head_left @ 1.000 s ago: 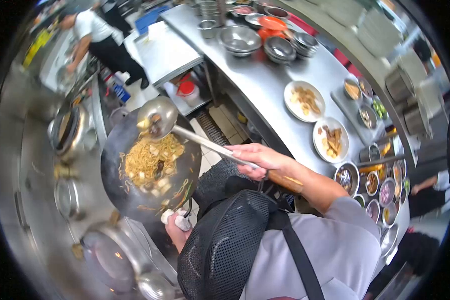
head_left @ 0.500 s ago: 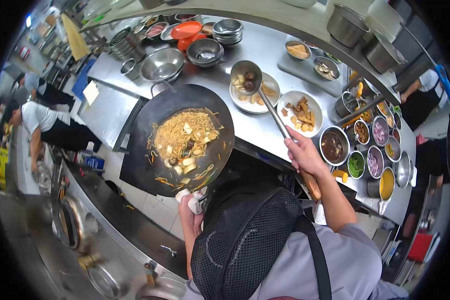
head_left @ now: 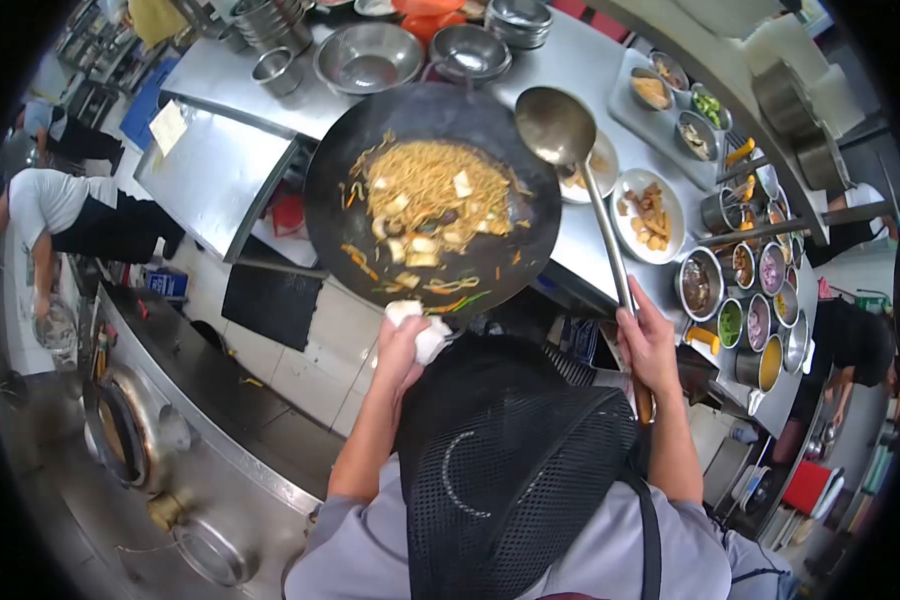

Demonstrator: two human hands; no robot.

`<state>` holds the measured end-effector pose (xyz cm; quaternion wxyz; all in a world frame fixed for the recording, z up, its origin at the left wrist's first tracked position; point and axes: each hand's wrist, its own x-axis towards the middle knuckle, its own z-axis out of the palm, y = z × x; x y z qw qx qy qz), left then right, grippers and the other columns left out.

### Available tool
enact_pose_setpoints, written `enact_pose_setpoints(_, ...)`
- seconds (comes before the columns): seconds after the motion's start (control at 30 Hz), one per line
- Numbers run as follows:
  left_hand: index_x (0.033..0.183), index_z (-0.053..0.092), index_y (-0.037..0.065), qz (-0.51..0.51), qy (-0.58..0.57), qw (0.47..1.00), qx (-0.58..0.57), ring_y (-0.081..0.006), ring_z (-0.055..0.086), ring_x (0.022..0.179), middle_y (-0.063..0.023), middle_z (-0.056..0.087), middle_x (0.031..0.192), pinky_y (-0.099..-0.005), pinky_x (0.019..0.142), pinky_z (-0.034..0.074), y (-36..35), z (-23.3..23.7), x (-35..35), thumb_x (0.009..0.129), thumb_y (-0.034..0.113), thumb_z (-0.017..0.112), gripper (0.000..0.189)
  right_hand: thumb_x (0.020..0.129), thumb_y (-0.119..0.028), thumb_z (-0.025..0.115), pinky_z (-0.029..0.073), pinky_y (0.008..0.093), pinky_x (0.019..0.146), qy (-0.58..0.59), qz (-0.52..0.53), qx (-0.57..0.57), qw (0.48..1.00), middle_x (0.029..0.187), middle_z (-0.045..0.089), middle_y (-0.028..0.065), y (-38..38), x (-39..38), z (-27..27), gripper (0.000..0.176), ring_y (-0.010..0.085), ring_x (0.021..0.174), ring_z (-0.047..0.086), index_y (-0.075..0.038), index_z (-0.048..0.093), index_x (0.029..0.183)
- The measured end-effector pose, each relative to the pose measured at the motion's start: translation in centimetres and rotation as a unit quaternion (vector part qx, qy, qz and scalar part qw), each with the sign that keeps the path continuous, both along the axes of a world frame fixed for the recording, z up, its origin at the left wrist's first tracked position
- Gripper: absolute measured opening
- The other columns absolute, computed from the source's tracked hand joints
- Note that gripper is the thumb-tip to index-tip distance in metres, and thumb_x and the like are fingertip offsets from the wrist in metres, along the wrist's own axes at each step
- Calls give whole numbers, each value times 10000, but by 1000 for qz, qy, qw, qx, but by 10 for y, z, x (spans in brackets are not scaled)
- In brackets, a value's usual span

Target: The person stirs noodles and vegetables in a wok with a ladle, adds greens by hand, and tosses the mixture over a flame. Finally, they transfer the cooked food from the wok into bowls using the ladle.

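Observation:
My left hand (head_left: 404, 352) grips a white cloth (head_left: 430, 340) at the near edge of a black wok (head_left: 335, 215). Noodles (head_left: 435, 180) with pale chunks lie in the wok, and bits of vegetable are spread toward its near side. My right hand (head_left: 648, 335) is wrapped round the long handle of a metal ladle (head_left: 557, 125). The ladle's bowl is at the wok's right rim, partly over a plate of food (head_left: 602, 165); it looks empty. Beside the handle stands a white plate of brown pieces (head_left: 650, 215).
Metal bowls (head_left: 368, 58) stand at the back of the steel counter (head_left: 560, 60). Several containers of ingredients (head_left: 758, 320) crowd the right side. A co-worker (head_left: 65, 210) bends at the far left; another person (head_left: 855, 345) is at the right. A stove (head_left: 130, 430) is lower left.
The wok has moved right and up in view with my left hand. The ladle has tipped, and the pieces that were in its bowl no longer show. My right hand is slightly lower and farther right.

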<state>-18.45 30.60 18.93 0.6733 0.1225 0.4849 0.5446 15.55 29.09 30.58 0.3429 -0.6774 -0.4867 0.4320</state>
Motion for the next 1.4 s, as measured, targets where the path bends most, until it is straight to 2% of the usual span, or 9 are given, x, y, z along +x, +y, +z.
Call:
enact_pose_setpoints(0.17,1039,526,20,-29,-3,999,25,-182,638,738,-72,598,886,-336,628,555,10,4,-11,794,-47,553,255,940,-112,617,378,237,421,-24,64,-47,997,629,508,-44,-26,-35,-3,490,36,468,443,-109,502,1416)
enact_pose_setpoints(0.57,972,534,26,-69,-2,996,52,-135,618,703,-29,582,830,-308,611,539,24,9,-25,792,-80,577,213,954,-192,611,435,292,473,-67,141,-104,982,569,520,9,-7,-98,0,517,81,448,476,-135,460,1446)
enact_pose_setpoints(0.63,982,526,29,-58,16,996,67,-151,613,676,-44,575,805,-310,577,523,24,8,-23,797,-34,590,206,954,-182,604,441,295,478,-102,140,-92,981,575,532,16,-6,-105,3,524,87,445,478,-129,449,1451)
enact_pose_setpoints(0.77,1025,509,27,-45,13,997,56,-151,618,707,-48,581,853,-315,601,536,24,13,-21,816,-46,576,231,963,-171,586,441,284,468,-76,144,-125,979,608,549,30,-11,-102,19,506,91,449,500,-89,451,1443)
enact_pose_setpoints(0.93,1038,494,19,-68,9,995,76,-147,616,715,-46,574,861,-319,610,540,28,15,-26,819,-59,567,244,990,-160,545,377,235,417,105,97,-214,966,621,533,3,5,-116,34,501,63,452,446,-94,410,1468)
enact_pose_setpoints(1.1,1023,498,22,-65,16,995,71,-135,601,685,-39,565,846,-310,579,523,31,17,-29,809,-66,562,239,996,-161,532,390,232,461,38,136,-199,970,626,533,-9,-18,-98,35,488,63,515,478,-49,415,1456)
enact_pose_setpoints(1.23,986,514,27,-78,10,993,87,-129,592,660,-29,557,815,-306,566,512,32,17,-32,802,-66,556,210,992,-156,539,373,231,431,128,90,-219,963,619,534,8,-11,-108,37,494,72,494,477,-40,411,1454)
enact_pose_setpoints(1.3,987,534,10,-90,18,992,84,-103,562,667,-9,550,817,-283,569,488,34,14,-35,786,-58,527,213,990,-151,543,356,228,389,235,38,-237,942,620,542,21,-6,-105,36,490,84,436,464,-41,415,1450)
enact_pose_setpoints(1.4,975,536,5,-99,6,991,90,-103,560,668,-8,547,810,-286,570,491,34,14,-36,784,-57,531,200,989,-153,541,364,231,381,135,70,-201,968,618,539,21,1,-122,37,483,77,416,456,-62,426,1450)
